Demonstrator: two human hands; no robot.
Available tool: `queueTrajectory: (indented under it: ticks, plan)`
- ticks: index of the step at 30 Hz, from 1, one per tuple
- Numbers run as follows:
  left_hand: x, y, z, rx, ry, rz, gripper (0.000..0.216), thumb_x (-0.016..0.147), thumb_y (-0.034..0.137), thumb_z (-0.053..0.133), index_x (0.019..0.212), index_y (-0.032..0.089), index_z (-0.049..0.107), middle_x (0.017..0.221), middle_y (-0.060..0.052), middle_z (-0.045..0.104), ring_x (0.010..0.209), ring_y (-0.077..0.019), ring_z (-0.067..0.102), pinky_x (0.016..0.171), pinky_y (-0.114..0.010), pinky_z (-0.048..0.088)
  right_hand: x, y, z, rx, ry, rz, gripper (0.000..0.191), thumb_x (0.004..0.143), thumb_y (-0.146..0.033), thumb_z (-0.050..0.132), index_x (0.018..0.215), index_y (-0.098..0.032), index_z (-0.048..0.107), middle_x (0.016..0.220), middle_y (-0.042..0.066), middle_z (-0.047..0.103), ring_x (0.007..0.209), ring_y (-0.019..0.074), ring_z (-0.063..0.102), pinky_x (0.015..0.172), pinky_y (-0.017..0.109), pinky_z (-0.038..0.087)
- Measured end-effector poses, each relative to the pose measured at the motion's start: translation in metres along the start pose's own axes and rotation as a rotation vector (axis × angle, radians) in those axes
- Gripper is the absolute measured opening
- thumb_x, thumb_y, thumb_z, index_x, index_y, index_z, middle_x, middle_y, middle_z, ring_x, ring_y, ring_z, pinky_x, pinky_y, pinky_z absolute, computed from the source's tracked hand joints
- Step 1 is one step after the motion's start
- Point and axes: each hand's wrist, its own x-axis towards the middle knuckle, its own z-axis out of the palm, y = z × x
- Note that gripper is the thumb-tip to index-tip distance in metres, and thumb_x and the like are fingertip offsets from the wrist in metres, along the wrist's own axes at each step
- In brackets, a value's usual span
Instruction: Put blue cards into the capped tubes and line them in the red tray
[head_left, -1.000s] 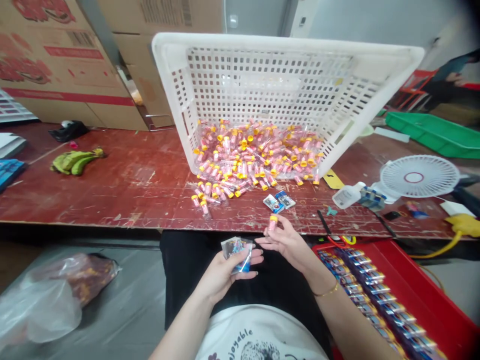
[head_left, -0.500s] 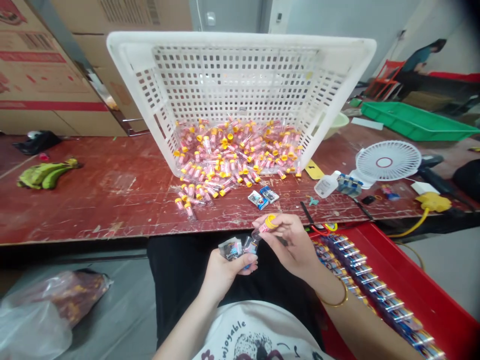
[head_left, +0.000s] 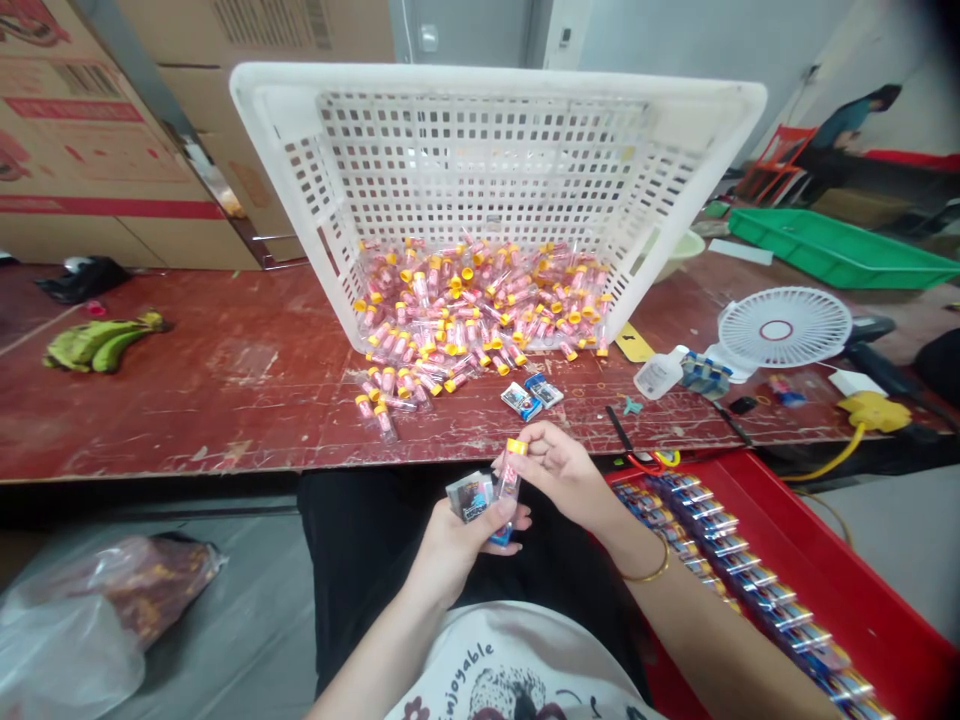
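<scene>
Basically, right hand (head_left: 566, 470) pinched a yellow-capped tube (head_left: 510, 474) against card packets (head_left: 470, 497) gripped in left hand (head_left: 450, 545): likely pairing step, alignment needed next.

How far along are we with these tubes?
Done: rows of wrapped pieces line the red tray. In hand: the right hand holds a yellow-capped tube against small packets in the left hand. Remaining: a big pile of tubes in the white basket.

Both hands raised over lap, left hand (head_left: 450, 540) curled, right hand (head_left: 562, 470) pinching
</scene>
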Motion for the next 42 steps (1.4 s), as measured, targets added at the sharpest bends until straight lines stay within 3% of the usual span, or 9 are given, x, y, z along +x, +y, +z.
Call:
queueTrajectory:
  ticks: [3, 6, 10, 21, 26, 30, 36, 39, 42]
  plan:
    - [0.003, 0.004, 0.008, -0.114, -0.011, -0.076, 0.036, 0.068, 0.036, 0.078, 0.093, 0.011, 0.070, 0.083, -0.011, 0.074, 0.075, -0.0224, 0.070, 0.061, -0.030, 0.058, -0.015, 0.009, 0.008, -0.084, -0.102, -0.052, 0.051, 0.067, -0.031, 0.079, 0.103, -0.023, 0.044, 0.104, 0.006, 0.060, 0.098, 0.0201, 0.062, 0.083, 0.036, 0.053]
    - [0.008, 0.006, 0.014, -0.159, -0.037, -0.111, 0.033, 0.070, 0.038, 0.077, 0.086, 0.010, 0.071, 0.084, -0.012, 0.074, 0.074, -0.0218, 0.070, 0.059, -0.028, 0.057, -0.029, 0.015, 0.019, -0.142, -0.028, -0.022, 0.076, 0.056, -0.020, 0.083, 0.114, -0.029, 0.035, 0.115, 0.007, 0.052, 0.097, 0.0199, 0.061, 0.069, 0.031, 0.057]
    - [0.008, 0.005, 0.016, -0.135, -0.077, -0.114, 0.034, 0.068, 0.038, 0.077, 0.085, 0.009, 0.072, 0.082, -0.012, 0.074, 0.069, -0.0192, 0.069, 0.059, -0.024, 0.054, -0.033, 0.021, 0.022, -0.225, 0.119, -0.092, 0.063, 0.063, -0.013, 0.073, 0.110, -0.030, 0.034, 0.105, 0.003, 0.050, 0.084, 0.0150, 0.060, 0.060, 0.025, 0.055]
    - [0.006, -0.002, 0.016, -0.104, -0.082, -0.091, 0.031, 0.066, 0.029, 0.080, 0.090, 0.012, 0.072, 0.076, -0.007, 0.072, 0.065, -0.0139, 0.064, 0.060, -0.022, 0.052, -0.033, 0.021, 0.009, -0.250, 0.117, -0.161, 0.061, 0.061, -0.020, 0.078, 0.107, -0.027, 0.038, 0.100, 0.002, 0.053, 0.086, 0.0160, 0.056, 0.076, 0.031, 0.050]
    - [0.011, -0.007, 0.019, -0.038, -0.126, -0.088, 0.032, 0.070, 0.037, 0.076, 0.088, 0.011, 0.072, 0.079, -0.009, 0.071, 0.069, -0.0179, 0.065, 0.062, -0.032, 0.058, -0.033, 0.020, -0.005, 0.002, 0.283, -0.100, 0.022, 0.079, -0.039, 0.066, 0.083, -0.022, 0.054, 0.088, 0.002, 0.060, 0.076, 0.0147, 0.058, 0.070, 0.030, 0.052]
    - [0.020, -0.013, 0.022, 0.036, -0.063, -0.114, 0.035, 0.075, 0.042, 0.071, 0.090, 0.011, 0.071, 0.081, -0.010, 0.071, 0.072, -0.0204, 0.067, 0.061, -0.031, 0.059, -0.049, 0.037, -0.058, 0.068, 0.569, -0.074, 0.023, 0.074, -0.040, 0.070, 0.079, -0.021, 0.058, 0.092, 0.003, 0.065, 0.081, 0.0170, 0.062, 0.074, 0.033, 0.053]
    - [0.028, -0.019, 0.022, 0.184, -0.088, -0.153, 0.042, 0.071, 0.037, 0.075, 0.103, 0.011, 0.067, 0.086, -0.013, 0.074, 0.078, -0.0236, 0.070, 0.061, -0.029, 0.058, -0.135, 0.081, -0.212, -0.224, 1.271, 0.338, 0.015, 0.078, -0.028, 0.066, 0.081, -0.015, 0.059, 0.079, 0.004, 0.066, 0.071, 0.0145, 0.062, 0.066, 0.026, 0.051]
    - [0.028, -0.021, 0.024, 0.190, -0.099, -0.164, 0.045, 0.070, 0.032, 0.077, 0.108, 0.013, 0.065, 0.103, -0.016, 0.072, 0.091, -0.0276, 0.069, 0.065, -0.031, 0.059, -0.172, 0.104, -0.261, -0.304, 1.369, 0.554, 0.013, 0.084, -0.024, 0.063, 0.080, -0.012, 0.060, 0.076, 0.002, 0.063, 0.065, 0.0117, 0.059, 0.061, 0.025, 0.050]
    - [0.029, -0.019, 0.027, 0.176, -0.113, -0.184, 0.042, 0.072, 0.031, 0.075, 0.108, 0.013, 0.065, 0.110, -0.016, 0.070, 0.097, -0.0286, 0.067, 0.065, -0.031, 0.059, -0.184, 0.127, -0.282, -0.355, 1.350, 0.709, 0.017, 0.089, -0.028, 0.058, 0.093, -0.011, 0.061, 0.087, 0.002, 0.063, 0.071, 0.0115, 0.061, 0.064, 0.027, 0.052]
